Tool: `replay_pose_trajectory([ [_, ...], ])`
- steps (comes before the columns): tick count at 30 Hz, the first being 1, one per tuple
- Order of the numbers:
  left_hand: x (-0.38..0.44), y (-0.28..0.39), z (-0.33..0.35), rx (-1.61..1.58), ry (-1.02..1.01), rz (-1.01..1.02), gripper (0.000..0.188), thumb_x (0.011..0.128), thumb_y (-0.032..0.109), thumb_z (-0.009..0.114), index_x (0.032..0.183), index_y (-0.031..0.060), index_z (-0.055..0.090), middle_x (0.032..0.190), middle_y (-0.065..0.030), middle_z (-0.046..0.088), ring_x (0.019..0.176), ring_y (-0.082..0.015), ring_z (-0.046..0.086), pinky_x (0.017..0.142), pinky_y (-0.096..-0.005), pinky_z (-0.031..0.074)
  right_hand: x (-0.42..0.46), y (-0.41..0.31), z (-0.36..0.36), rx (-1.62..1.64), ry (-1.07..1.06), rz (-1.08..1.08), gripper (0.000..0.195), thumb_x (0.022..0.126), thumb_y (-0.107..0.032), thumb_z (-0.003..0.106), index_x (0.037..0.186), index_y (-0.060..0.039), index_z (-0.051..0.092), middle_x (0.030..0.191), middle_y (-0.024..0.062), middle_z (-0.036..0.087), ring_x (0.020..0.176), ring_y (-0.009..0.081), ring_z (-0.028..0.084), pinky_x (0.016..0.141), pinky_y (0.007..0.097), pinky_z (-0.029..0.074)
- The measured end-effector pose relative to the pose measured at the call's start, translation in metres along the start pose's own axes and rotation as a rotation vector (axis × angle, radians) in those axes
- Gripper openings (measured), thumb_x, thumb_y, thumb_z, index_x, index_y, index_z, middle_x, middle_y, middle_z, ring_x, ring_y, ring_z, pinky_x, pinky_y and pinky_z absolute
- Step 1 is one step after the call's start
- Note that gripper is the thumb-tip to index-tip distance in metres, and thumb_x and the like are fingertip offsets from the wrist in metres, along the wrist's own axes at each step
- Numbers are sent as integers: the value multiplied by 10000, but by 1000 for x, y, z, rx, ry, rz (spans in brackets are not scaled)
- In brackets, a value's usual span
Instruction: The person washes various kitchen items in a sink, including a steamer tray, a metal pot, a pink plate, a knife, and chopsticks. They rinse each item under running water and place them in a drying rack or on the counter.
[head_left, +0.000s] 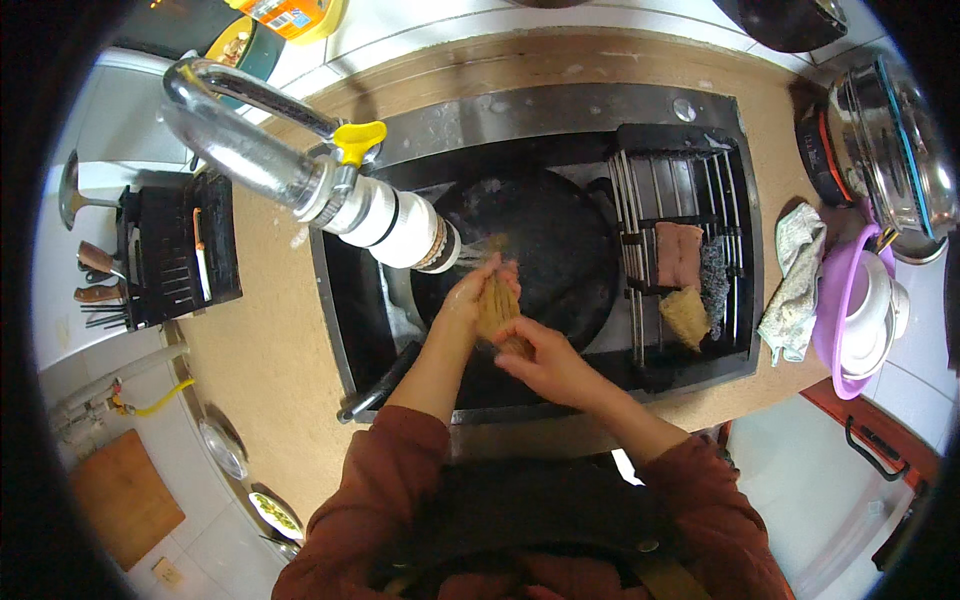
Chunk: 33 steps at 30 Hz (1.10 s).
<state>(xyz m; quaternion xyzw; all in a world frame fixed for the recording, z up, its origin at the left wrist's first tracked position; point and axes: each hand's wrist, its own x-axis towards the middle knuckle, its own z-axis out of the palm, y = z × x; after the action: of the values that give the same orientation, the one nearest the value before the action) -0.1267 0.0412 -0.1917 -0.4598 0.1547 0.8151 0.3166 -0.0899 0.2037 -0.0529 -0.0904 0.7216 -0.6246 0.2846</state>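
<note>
Under the running faucet (420, 232), my left hand (472, 289) holds a yellowish-brown, ridged thing (498, 304), perhaps a loofah or a scrubber; its exact kind cannot be told. My right hand (536, 356) grips the lower end of the same thing. Both hands are above a large black wok (540, 247) that lies in the dark sink (480, 409). Water sprays from the white nozzle onto the left fingertips. The wok's handle (382, 382) rests across the sink's near left corner.
A metal rack (637, 322) at the sink's right holds a pink sponge (679, 255), a yellow sponge (684, 316) and a grey scouring pad (715, 289). Further right are a cloth (796, 277) and a purple basin (831, 330) with white bowls. A knife holder (176, 255) stands left.
</note>
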Motion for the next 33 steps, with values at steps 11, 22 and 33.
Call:
replay_pose_trajectory([
  [11, -105, -45, 80, 271, -96, 93, 329, 825, 287, 529, 1119, 146, 482, 1069, -64, 533, 971, -263, 526, 810, -475, 424, 82, 74, -21, 1032, -48, 247, 515, 841, -495, 421, 1153, -86, 459, 1033, 92, 532, 943, 217, 527, 788, 318, 444],
  [22, -155, -62, 99, -430, -582, -350, 301, 834, 214, 502, 1071, 34, 451, 766, -7, 455, 491, -49, 371, 364, -155, 269, 62, -11, -15, 1675, -347, -127, 234, 888, -320, 436, 992, -119, 497, 642, -22, 343, 602, 94, 337, 558, 241, 353],
  [33, -85, -62, 88, 1561, 149, 338, 406, 768, 329, 565, 1035, 31, 503, 743, -124, 540, 680, -257, 527, 560, -348, 413, 99, 53, -13, 432, 509, 429, 285, 806, -337, 569, 763, -58, 527, 545, 19, 421, 511, 157, 438, 489, 300, 389],
])
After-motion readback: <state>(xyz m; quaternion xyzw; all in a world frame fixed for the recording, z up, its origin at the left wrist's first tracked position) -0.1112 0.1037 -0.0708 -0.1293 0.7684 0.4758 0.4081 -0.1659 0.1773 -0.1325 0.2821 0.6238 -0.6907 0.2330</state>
